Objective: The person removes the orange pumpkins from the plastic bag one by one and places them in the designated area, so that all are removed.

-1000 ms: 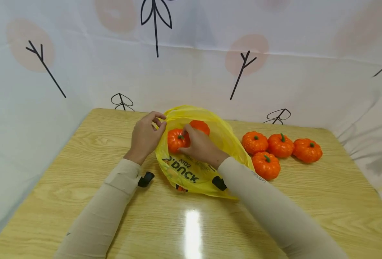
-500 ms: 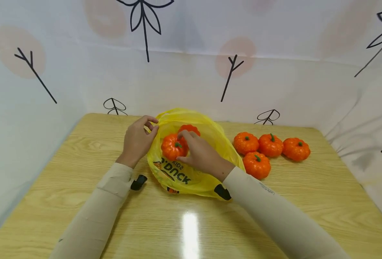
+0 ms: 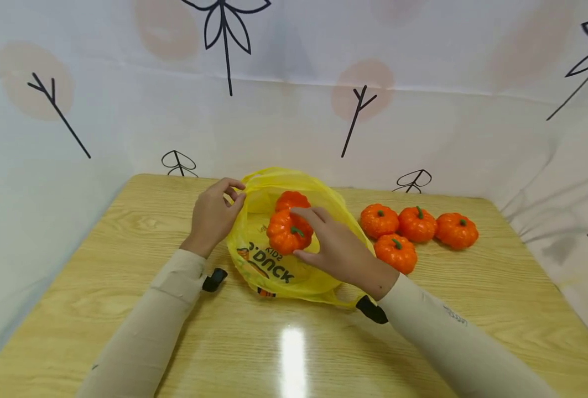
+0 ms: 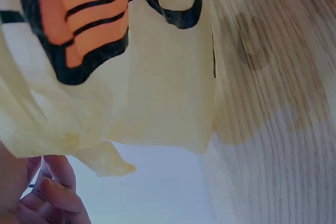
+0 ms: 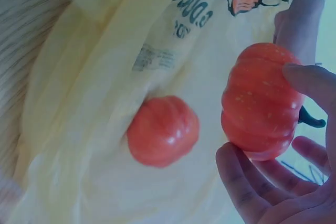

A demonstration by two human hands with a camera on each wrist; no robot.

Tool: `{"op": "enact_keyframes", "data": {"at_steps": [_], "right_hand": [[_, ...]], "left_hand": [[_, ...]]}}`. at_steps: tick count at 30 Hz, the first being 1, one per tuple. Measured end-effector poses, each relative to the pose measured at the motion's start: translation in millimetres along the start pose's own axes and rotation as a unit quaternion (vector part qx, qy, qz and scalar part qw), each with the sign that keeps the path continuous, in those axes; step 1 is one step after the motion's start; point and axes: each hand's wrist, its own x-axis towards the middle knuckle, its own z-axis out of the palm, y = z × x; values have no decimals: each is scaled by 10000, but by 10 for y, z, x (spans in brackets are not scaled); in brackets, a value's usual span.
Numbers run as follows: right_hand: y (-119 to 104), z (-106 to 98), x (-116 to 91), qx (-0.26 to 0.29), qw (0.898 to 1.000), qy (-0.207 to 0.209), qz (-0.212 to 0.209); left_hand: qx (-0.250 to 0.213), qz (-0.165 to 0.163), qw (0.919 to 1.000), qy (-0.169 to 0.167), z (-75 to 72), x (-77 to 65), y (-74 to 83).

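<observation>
A yellow plastic bag (image 3: 274,282) with printed lettering lies on its side, its mouth facing me. My left hand (image 3: 214,214) pinches the left edge of that mouth between thumb and fingers; in the left wrist view the curled fingers (image 4: 60,192) show beside the film. My right hand (image 3: 341,249) grips a small orange toy pumpkin (image 3: 285,235) by its sides, green stem toward the palm, in front of the bag's opening. Behind it, inside the bag, sits a second pumpkin (image 3: 290,200), partly covered in the head view but plain in the right wrist view (image 5: 164,131).
Several orange pumpkins stand grouped on the wooden table (image 3: 214,342) right of the bag, the nearest pumpkin (image 3: 395,253) close to my right wrist. A bag handle loops beside the black wrist camera strap (image 3: 371,310). A patterned white cloth (image 3: 294,127) hangs behind the table.
My right hand has drawn the pumpkin from the bag's left side to the right and toward me, lifting it. The left hand keeps its hold on the bag's edge. The head view shifted slightly.
</observation>
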Motion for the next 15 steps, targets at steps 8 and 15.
{"op": "enact_keyframes", "data": {"at_steps": [8, 15], "right_hand": [[116, -161, -264, -268, 9994, 222, -16], [295, -291, -537, -433, 9976, 544, 24]], "left_hand": [[-23, 16, 10000, -7, 14, 9, 12], [2, -3, 10000, -18, 21, -1, -1]]}}
